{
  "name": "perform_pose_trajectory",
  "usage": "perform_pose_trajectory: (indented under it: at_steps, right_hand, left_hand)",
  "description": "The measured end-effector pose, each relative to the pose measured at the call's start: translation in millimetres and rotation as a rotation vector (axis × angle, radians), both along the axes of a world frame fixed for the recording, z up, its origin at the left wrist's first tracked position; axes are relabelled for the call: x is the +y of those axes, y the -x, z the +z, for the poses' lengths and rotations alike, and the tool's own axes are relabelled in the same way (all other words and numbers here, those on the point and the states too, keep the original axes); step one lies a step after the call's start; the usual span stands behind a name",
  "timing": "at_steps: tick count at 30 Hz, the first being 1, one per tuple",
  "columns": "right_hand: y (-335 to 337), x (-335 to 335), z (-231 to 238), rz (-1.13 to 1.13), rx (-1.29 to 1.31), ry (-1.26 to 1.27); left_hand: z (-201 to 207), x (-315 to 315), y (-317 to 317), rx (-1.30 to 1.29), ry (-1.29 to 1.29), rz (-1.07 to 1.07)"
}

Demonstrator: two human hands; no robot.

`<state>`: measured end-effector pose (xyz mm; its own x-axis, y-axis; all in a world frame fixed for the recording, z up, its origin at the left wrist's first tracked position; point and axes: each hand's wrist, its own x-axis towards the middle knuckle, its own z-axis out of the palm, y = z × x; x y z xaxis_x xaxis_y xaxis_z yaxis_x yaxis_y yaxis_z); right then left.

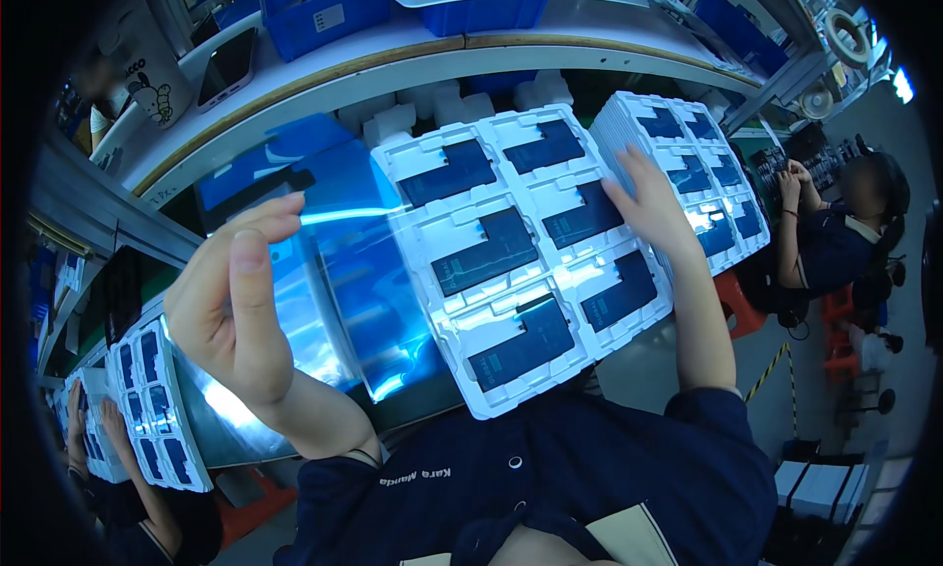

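Note:
My left hand (236,306) is raised left of the white tray, its fingers curled. At its fingertips is the corner of a clear plastic film (378,306), which shines with reflections and reaches to the tray's left side. My right hand (648,202) has its fingers spread over the right side of the white tray (481,404), where it meets a neighbouring tray stack. Several flat black battery-like parts (486,252), each with a notched corner, sit in the tray's compartments. One such part (582,214) lies beside my right fingertips.
A stack of similar filled trays (742,256) stands to the right. Blue sheets (280,158) and more clear film (295,320) lie left. A shelf above carries blue bins (319,21), a phone (228,67) and a cup (147,84). Co-workers sit at both sides; another filled tray (157,409) is at left.

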<state>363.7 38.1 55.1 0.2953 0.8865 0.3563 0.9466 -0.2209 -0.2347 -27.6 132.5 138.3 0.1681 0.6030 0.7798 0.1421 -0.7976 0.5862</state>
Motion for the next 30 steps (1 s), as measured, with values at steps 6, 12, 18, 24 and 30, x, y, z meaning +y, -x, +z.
perform_pose_trajectory:
  at_steps: [6,12,18,24,30]
  right_hand:
    - [45.6,-110.8,2.5,-0.288,0.129,0.206]
    - [77.6,-112.9,8.1,-0.482,-0.162,0.264]
    - [59.2,-124.5,16.7,-0.394,0.193,-0.009]
    - [84.9,-137.8,-17.4,0.132,1.813,-0.8]
    - [135.5,-134.8,-19.1,0.187,2.162,-0.713]
  left_hand:
    - [-3.2,3.4,-5.3,-0.003,0.009,-0.042]
    - [-2.8,6.4,-10.3,-0.004,0.027,-0.03]
    - [0.6,0.2,-6.1,0.001,-0.014,-0.03]
    - [-0.7,1.1,-8.9,-0.041,-0.01,-0.045]
    - [2.8,-2.6,-11.3,-0.011,-0.008,-0.063]
